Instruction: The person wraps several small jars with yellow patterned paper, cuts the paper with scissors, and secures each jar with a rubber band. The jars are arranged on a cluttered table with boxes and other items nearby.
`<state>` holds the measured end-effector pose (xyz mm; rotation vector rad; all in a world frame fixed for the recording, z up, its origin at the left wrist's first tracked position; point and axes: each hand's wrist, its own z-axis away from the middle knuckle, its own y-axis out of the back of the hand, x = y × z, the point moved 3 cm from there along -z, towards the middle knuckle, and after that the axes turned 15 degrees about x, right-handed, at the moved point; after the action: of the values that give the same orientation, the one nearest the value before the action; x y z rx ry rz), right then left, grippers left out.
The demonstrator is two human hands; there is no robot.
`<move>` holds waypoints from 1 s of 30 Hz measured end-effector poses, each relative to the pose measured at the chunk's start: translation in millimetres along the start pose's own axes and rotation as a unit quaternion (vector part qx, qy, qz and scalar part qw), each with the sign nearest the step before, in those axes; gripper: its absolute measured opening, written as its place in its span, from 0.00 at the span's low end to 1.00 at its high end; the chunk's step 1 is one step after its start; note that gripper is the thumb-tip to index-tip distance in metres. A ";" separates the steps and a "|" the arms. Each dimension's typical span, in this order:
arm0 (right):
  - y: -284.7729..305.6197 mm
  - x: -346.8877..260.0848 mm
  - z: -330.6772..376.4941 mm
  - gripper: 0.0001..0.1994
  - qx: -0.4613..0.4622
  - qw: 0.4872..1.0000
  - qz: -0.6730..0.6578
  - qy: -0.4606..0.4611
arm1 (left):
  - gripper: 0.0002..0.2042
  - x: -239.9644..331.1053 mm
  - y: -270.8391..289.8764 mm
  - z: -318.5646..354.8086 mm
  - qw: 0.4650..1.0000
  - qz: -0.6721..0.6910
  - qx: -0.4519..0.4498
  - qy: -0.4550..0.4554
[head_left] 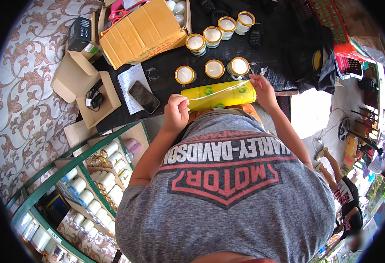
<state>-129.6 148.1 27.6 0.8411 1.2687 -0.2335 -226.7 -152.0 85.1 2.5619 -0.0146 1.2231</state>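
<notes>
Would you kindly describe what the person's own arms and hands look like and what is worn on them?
Both forearms are bare from the elbow down, with no long sleeves, gloves or watch visible. The left hand and right hand show no rings or bands that I can make out. Above them is a grey heathered T-shirt with a large red, black and white printed emblem; its short sleeves end near the upper arms.

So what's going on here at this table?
A person holds a yellow roll of clear-wrapped film level over the edge of a black table, left hand at one end, right hand at the other. Seven gold-rimmed white candle jars stand just beyond it, beside a phone and a cardboard box.
</notes>
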 end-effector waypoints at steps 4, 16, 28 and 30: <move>9.5 -34.0 2.3 0.04 0.097 0.981 0.021 0.169 | 0.06 -12.1 4.9 -3.3 0.995 -0.062 0.078 -0.017; -22.1 -30.9 -48.3 0.05 0.128 0.986 -0.017 0.106 | 0.06 -80.7 -2.1 -42.9 0.952 -0.203 0.183 0.139; -34.2 -16.8 -84.1 0.11 0.083 0.994 0.061 0.035 | 0.09 -127.6 -12.4 -57.3 0.906 -0.314 0.101 0.265; -34.7 -15.7 -84.6 0.12 0.076 0.995 0.068 0.012 | 0.09 -114.8 -16.3 -60.6 0.899 -0.281 0.088 0.324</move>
<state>-217.9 176.2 22.6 1.0601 1.2213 -0.2125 -343.5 -133.6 29.3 1.9206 0.9407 1.7823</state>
